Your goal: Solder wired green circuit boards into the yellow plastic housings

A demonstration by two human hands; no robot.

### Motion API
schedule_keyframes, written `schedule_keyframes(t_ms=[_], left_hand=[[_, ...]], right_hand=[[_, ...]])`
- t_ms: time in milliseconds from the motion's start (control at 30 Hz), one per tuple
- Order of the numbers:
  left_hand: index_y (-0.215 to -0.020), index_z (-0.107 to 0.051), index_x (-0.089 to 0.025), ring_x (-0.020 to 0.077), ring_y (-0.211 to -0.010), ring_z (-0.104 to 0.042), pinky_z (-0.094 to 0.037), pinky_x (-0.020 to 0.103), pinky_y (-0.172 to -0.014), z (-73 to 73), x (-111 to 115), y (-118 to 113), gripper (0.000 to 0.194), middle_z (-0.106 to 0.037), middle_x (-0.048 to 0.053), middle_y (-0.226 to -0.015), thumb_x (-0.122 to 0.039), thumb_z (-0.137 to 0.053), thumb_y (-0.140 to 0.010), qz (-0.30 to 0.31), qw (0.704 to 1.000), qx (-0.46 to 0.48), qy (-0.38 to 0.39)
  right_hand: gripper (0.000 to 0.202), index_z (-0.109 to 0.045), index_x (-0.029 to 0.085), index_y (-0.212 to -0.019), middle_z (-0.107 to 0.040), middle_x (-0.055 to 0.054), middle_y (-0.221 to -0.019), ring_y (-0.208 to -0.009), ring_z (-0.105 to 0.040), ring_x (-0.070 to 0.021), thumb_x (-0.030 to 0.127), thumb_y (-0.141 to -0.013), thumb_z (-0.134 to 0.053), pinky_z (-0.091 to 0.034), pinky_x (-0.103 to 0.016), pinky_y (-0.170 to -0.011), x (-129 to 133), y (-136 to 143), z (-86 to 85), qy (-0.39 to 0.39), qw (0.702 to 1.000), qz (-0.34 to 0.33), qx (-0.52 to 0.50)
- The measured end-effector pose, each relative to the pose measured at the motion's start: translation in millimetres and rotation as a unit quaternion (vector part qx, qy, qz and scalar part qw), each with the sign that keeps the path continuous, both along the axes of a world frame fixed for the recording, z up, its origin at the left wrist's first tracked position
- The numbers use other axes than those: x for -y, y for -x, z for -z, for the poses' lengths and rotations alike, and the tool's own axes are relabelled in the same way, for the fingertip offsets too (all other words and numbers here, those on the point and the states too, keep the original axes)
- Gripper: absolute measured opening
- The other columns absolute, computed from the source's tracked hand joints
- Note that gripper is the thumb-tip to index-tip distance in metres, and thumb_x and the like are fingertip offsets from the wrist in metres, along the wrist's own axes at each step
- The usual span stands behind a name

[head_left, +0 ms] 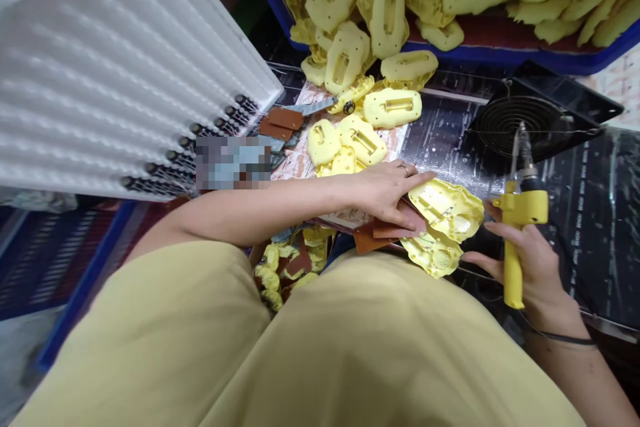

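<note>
My left hand lies with its fingers apart over brown circuit boards; its thumb rests on one board and its index finger reaches the edge of a yellow plastic shell. A second yellow shell half is just below, inner side up like the first. In my right hand is a yellow soldering gun, upright, its metal tip pointing away from me. The thumb and a finger of that hand stretch left past the handle, close to the shells' right edges. Parts of both hands' fingers are hidden.
A blue-rimmed bin at the back holds many yellow shells. More shells lie in front of it. A black round-grilled fan stands at right. On the left leans a white foam tray with black wired parts along its edge.
</note>
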State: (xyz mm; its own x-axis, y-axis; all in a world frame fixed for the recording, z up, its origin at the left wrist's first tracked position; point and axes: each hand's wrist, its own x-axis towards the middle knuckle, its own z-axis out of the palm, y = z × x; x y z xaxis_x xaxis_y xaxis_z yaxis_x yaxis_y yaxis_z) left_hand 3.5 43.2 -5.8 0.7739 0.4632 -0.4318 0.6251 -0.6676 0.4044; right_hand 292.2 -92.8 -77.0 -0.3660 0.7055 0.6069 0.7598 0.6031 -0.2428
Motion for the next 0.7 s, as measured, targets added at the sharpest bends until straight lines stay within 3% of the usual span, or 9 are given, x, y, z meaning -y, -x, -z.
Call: schedule_keyframes(t_ms=[100,233,300,367,433,533,633,700], left_hand=[[-0.179,-0.021,-0.012,0.0403,-0.143,-0.063,-0.049,0.048,-0.120,-2.6,10,0,0.109,-0.066,0.027,-0.154,-0.056,-0.075,-0.095,-0.010,0.999,-0.008,0.029],[-0.180,-0.014,-0.013,0.0338,-0.136,-0.068,-0.052,0.040,-0.113,8.7,27,10,0.109,-0.069,0.022,-0.151,-0.045,-0.074,-0.094,-0.081,0.984,0.093,0.126],[-0.181,-0.011,-0.014,0.0317,-0.130,-0.071,-0.053,0.039,-0.112,18.3,36,17,0.116,-0.073,0.018,-0.144,-0.042,-0.077,-0.090,-0.141,0.963,0.153,0.171],[-0.181,-0.010,-0.015,0.0291,-0.125,-0.073,-0.054,0.038,-0.111,28.5,47,24,0.119,-0.075,0.014,-0.139,-0.039,-0.078,-0.087,-0.203,0.934,0.209,0.208],[-0.181,-0.012,-0.016,0.0267,-0.124,-0.072,-0.055,0.036,-0.111,38.0,60,31,0.120,-0.075,0.012,-0.138,-0.036,-0.079,-0.084,-0.254,0.902,0.256,0.238],[-0.180,-0.015,-0.010,0.0257,-0.127,-0.071,-0.055,0.033,-0.112,48.8,82,38,0.121,-0.074,0.013,-0.138,-0.040,-0.080,-0.083,-0.287,0.860,0.315,0.280],[-0.178,-0.022,-0.005,0.0267,-0.133,-0.069,-0.052,0.034,-0.118,54.4,107,45,0.119,-0.073,0.014,-0.142,-0.044,-0.082,-0.083,-0.299,0.831,0.356,0.305],[-0.175,-0.034,-0.007,0.0283,-0.141,-0.066,-0.047,0.034,-0.125,57.3,123,50,0.115,-0.072,0.014,-0.146,-0.045,-0.088,-0.080,-0.320,0.822,0.367,0.295]], right_hand=[[0.044,-0.064,0.024,-0.131,-0.081,-0.010,-0.113,-0.104,-0.081,-0.0278,0.054,-0.102,-0.076,-0.067,-0.039,-0.090,-5,7,2.8,0.049,0.998,-0.041,-0.025],[0.038,-0.067,0.025,-0.129,-0.081,-0.008,-0.108,-0.088,-0.081,-0.0244,0.051,-0.103,-0.077,-0.066,-0.034,-0.073,2,8,7.5,0.100,0.992,-0.061,-0.047],[0.039,-0.069,0.027,-0.126,-0.082,-0.008,-0.111,-0.089,-0.082,-0.0263,0.054,-0.100,-0.079,-0.067,-0.036,-0.073,8,6,11.6,0.118,0.990,-0.039,-0.062],[0.042,-0.071,0.030,-0.123,-0.083,-0.009,-0.117,-0.100,-0.083,-0.0313,0.059,-0.095,-0.082,-0.070,-0.043,-0.083,12,3,17.1,0.144,0.986,-0.018,-0.086],[0.043,-0.073,0.033,-0.113,-0.084,-0.007,-0.109,-0.101,-0.083,-0.0357,0.067,-0.089,-0.083,-0.071,-0.049,-0.084,15,3,23.0,0.163,0.982,-0.007,-0.097],[0.050,-0.073,0.036,-0.101,-0.083,-0.007,-0.093,-0.088,-0.082,-0.0421,0.079,-0.079,-0.084,-0.070,-0.057,-0.071,22,5,29.9,0.174,0.979,0.027,-0.102],[0.053,-0.072,0.039,-0.106,-0.084,-0.007,-0.096,-0.086,-0.081,-0.0447,0.081,-0.077,-0.084,-0.069,-0.061,-0.067,30,10,32.8,0.197,0.973,0.040,-0.116],[0.052,-0.073,0.041,-0.112,-0.084,-0.005,-0.101,-0.085,-0.081,-0.0419,0.082,-0.080,-0.080,-0.069,-0.058,-0.064,35,14,32.8,0.217,0.971,0.024,-0.097]])
